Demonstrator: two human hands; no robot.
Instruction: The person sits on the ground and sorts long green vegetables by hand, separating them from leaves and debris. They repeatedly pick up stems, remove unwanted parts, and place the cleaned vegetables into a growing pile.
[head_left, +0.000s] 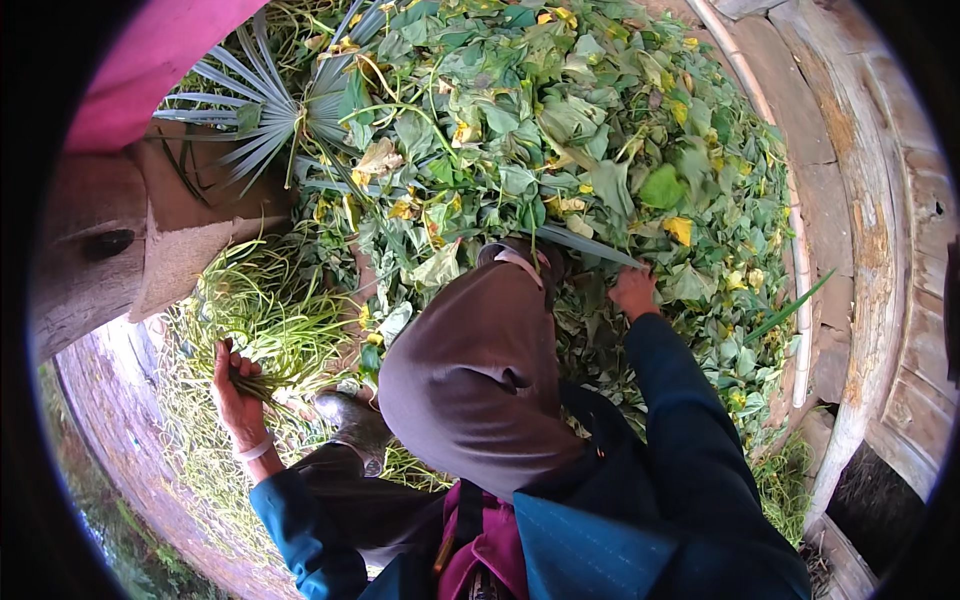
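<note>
At the lower left, my left hand (241, 386) is closed around a bunch of thin green stems (259, 384). The bunch fans out into a heap of pale green stems (300, 322) behind it. My right hand (636, 291) is low in a large pile of cut broad green leaves (600, 120), its fingers curled. A narrow grey-green palm leaf strip (589, 246) runs up to these fingers; whether they grip it is unclear. My bent knee (472, 375) in brown trousers lies between both hands.
A fan palm leaf (300, 116) rests at the pile's upper left, beside a thick squared timber (142, 225). Pink cloth (165, 60) fills the top left corner. A pale pole (796, 285) and a weathered wooden beam (870, 225) border the right side. My boot (352, 420) stands among the stems.
</note>
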